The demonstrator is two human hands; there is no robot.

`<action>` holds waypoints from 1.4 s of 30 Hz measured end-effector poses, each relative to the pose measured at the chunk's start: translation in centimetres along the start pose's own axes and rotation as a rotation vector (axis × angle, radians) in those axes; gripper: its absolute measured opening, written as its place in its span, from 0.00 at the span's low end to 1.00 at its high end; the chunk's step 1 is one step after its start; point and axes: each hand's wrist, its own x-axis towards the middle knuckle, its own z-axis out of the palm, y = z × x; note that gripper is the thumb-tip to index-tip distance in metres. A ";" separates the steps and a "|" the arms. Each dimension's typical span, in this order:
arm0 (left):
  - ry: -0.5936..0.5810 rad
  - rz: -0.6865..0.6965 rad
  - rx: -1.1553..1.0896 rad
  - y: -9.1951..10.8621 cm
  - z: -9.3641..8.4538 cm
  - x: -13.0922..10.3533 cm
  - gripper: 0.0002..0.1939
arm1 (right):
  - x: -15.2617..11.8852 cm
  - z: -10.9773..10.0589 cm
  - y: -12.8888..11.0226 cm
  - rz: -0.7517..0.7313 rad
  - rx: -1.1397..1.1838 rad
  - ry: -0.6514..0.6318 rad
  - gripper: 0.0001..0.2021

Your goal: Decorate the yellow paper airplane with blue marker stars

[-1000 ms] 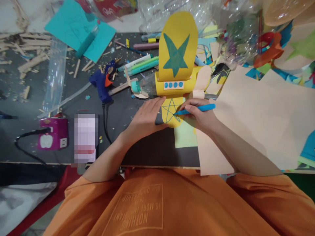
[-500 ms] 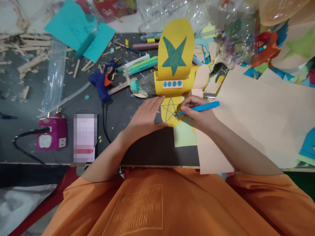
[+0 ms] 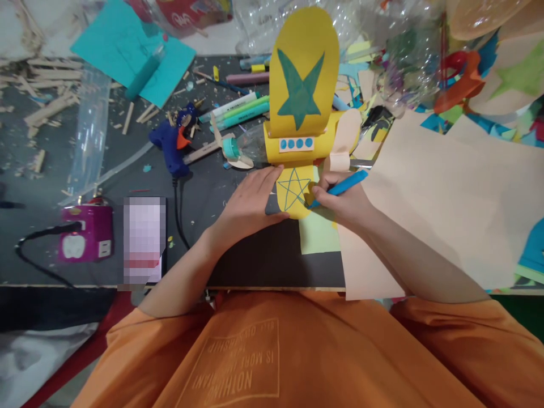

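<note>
A toy plane built from a clear plastic bottle with a yellow paper wrap [image 3: 334,148] lies across the table. Its upper yellow wing [image 3: 304,31] bears a filled green-blue star, while the lower yellow wing [image 3: 294,195] carries an outlined star in blue. My left hand [image 3: 250,201] rests flat at the lower wing's left side, fingertips near its top and thumb at its bottom edge. In my right hand [image 3: 340,198] is a blue marker [image 3: 351,182], gripped between closed fingers, its tip low on the right part of that wing. Pale green paper [image 3: 319,233] shows beneath.
A blue glue gun [image 3: 170,144], a phone [image 3: 143,238] and a magenta power box [image 3: 87,232] are to the left. Several markers [image 3: 240,116] lie beyond. Large beige paper [image 3: 450,209] covers the right side. Wood scraps [image 3: 51,85] and clear plastic bottles [image 3: 382,34] crowd the far side.
The marker's tip has shifted slightly right and down across the lower wing, its back end tilting up and left. My left hand keeps its place on the wing.
</note>
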 end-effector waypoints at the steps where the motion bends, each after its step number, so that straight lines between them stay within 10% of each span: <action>1: -0.002 -0.004 -0.002 0.0 0.0 0.0 0.46 | 0.0 0.0 0.0 -0.001 -0.015 -0.004 0.20; 11: 0.005 0.006 0.002 -0.2 0.2 0.0 0.47 | -0.1 -0.1 0.2 -0.041 -0.042 -0.031 0.18; 19: -0.019 -0.013 0.007 0.1 0.0 0.0 0.45 | 0.0 -0.2 0.1 -0.076 0.098 0.187 0.26; 42: 0.015 0.043 0.023 -0.2 0.3 -0.1 0.46 | 0.2 -0.1 0.1 0.050 -0.095 0.045 0.10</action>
